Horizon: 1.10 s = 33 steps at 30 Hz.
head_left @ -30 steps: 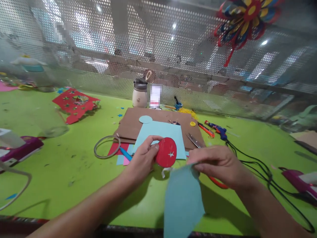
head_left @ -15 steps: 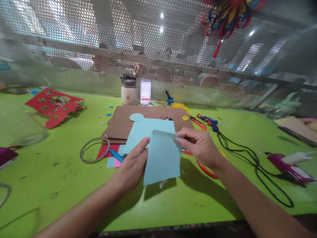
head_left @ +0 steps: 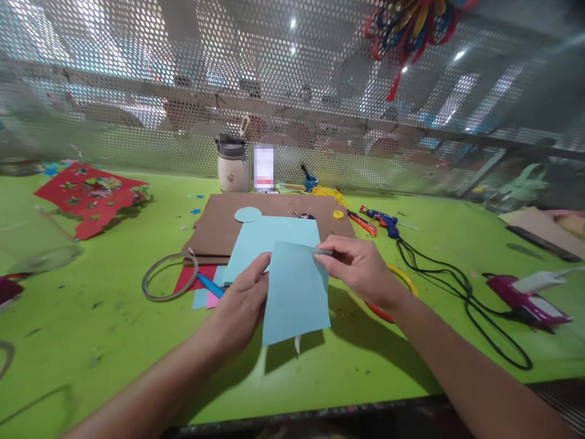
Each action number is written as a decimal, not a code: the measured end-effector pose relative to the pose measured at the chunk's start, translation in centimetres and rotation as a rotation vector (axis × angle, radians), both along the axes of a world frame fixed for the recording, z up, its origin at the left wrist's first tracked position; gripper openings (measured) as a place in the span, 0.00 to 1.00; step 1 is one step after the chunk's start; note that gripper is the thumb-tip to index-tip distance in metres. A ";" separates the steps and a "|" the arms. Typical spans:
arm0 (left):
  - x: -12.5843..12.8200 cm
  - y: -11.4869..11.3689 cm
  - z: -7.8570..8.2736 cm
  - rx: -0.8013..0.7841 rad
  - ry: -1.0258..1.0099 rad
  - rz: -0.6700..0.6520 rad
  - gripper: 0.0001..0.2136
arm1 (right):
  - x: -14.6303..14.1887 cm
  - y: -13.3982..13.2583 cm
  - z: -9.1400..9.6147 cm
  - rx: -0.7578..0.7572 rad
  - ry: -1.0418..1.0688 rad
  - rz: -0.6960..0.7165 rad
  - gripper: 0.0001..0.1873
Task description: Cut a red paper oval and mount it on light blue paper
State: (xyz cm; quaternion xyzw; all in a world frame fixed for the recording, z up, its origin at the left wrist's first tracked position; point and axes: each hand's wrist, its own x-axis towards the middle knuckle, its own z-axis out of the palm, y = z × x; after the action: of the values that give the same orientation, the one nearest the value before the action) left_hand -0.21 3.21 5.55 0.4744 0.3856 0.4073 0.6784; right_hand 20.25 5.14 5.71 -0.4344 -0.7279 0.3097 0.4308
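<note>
A light blue sheet of paper [head_left: 297, 296] is held up over the front of the table, its far edge bent over. My left hand [head_left: 247, 299] grips its left side, thumb on top and the other fingers partly hidden behind. With thumb and fingertips, my right hand [head_left: 361, 265] pinches the upper right corner. Another light blue sheet [head_left: 278, 235] lies flat just behind, on brown cardboard [head_left: 219, 225]. Beside that sheet rests a light blue paper circle [head_left: 248, 214]. A small white strip [head_left: 297, 345] shows beneath the held paper.
Left of my hands are a grey ring [head_left: 146, 283], a blue pen-like tool [head_left: 210, 285] and red cut paper [head_left: 86, 195]. To the right lie a blue glue gun [head_left: 384, 221], black cord [head_left: 457, 292] and a purple glue gun [head_left: 525, 302]. A jar [head_left: 232, 167] stands behind.
The whole view has shifted slightly, so the scene appears a little further left. Both hands keep their hold on the blue paper, which hangs almost unchanged.
</note>
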 end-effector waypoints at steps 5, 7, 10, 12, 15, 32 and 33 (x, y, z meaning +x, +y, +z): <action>0.0 0.2 0.6 0.053 0.014 0.035 0.10 | 0.0 -0.1 -0.2 0.006 -0.015 -0.013 0.08; 0.0 0.1 0.8 0.053 0.013 0.044 0.10 | 0.0 -0.1 -0.2 0.006 -0.022 -0.026 0.08; 0.2 0.0 1.0 0.033 0.003 0.060 0.11 | 0.0 -0.1 -0.2 -0.004 -0.034 -0.051 0.07; 0.2 -0.1 1.0 0.009 -0.015 0.063 0.12 | 0.0 0.0 -0.3 -0.023 -0.035 -0.065 0.06; 0.1 0.0 0.7 -0.020 -0.026 0.055 0.15 | 0.0 0.0 -0.4 -0.054 -0.033 -0.081 0.06; 0.0 0.4 1.0 -0.209 -0.083 -0.025 0.21 | -0.4 -0.3 -0.8 -0.170 0.030 -0.106 0.06; 0.0 0.4 1.0 -0.214 -0.086 -0.030 0.21 | -0.4 -0.3 -0.8 -0.168 0.032 -0.101 0.06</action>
State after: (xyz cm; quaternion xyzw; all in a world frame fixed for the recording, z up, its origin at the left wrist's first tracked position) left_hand -0.18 3.60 6.56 0.3870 0.3901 0.3735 0.7474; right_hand 19.82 4.88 4.86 -0.5001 -0.6696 0.3545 0.4193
